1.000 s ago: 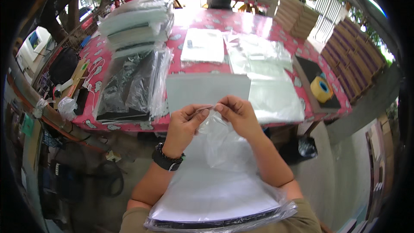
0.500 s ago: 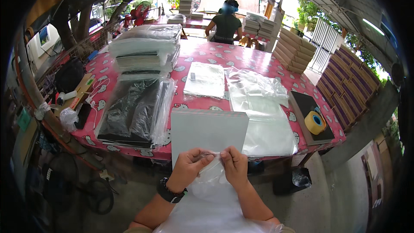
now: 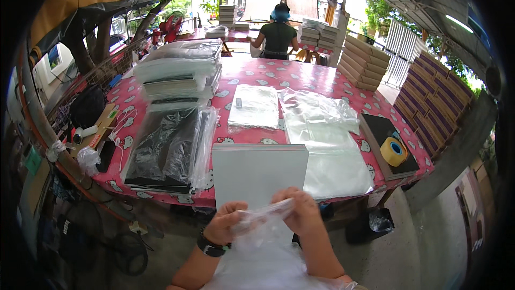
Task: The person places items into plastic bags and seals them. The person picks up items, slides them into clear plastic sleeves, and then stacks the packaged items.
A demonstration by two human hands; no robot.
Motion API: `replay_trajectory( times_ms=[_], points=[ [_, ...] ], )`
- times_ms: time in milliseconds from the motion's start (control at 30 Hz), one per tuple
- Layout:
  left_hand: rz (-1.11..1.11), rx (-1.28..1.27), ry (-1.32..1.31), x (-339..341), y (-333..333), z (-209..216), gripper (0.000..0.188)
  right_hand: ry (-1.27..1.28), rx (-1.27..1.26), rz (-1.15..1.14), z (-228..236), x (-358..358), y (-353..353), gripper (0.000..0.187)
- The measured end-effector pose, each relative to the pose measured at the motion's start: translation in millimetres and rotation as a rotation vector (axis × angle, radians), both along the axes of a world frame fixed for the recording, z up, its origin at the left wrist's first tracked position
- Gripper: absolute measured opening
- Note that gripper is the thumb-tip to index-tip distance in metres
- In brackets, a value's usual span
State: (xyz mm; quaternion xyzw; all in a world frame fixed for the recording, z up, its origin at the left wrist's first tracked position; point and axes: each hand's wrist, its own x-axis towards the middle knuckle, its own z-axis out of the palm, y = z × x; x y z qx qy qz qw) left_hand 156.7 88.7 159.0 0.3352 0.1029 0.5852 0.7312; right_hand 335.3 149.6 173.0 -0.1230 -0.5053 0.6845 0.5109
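Observation:
My left hand (image 3: pixel 226 223), with a dark band at the wrist, is closed on one side of the mouth of a clear plastic bag (image 3: pixel 257 252). Pinching the other side of that mouth is my right hand (image 3: pixel 299 212), a little higher and slightly smeared by motion. The rest of the bag hangs down toward my body between my forearms. Just beyond my fingers, a thick pale grey rectangular slab (image 3: pixel 261 174), like a large book or board block, stands upright at the table's near edge. Its lower part is hidden behind my hands and the bag.
On the pink patterned table (image 3: pixel 255 70) lie wrapped black sheets (image 3: pixel 163 145), a tall wrapped stack (image 3: pixel 179 70), small clear bags (image 3: pixel 254 106) and large clear bags (image 3: pixel 335 166). Yellow tape (image 3: pixel 393 152) rests on a black board (image 3: pixel 375 129) at right. A person (image 3: pixel 278 35) sits beyond the table.
My hands have drawn apart a little, and the bag's mouth now stretches between them. My left hand has lowered slightly. The view has shifted slightly.

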Motion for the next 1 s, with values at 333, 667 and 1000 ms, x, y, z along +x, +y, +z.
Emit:
replay_trajectory(
  times_ms=[333, 667, 1000],
  points=[
    [1.010, 0.506, 1.275, -8.6, -8.5, 47.7, 0.058, -0.523, 0.176, -0.024, 42.9, -0.6, -11.2, 0.016],
    [0.122, 0.226, -0.268, -29.8, -21.7, 25.4, 0.034, -0.446, 0.410, 1.308, 16.0, 16.7, -10.7, 0.012],
    [-0.467, 0.846, 0.221, -69.4, -14.3, -33.6, 0.051, 0.798, -0.394, 0.465, -4.5, 62.9, -7.7, 0.049]
  ],
)
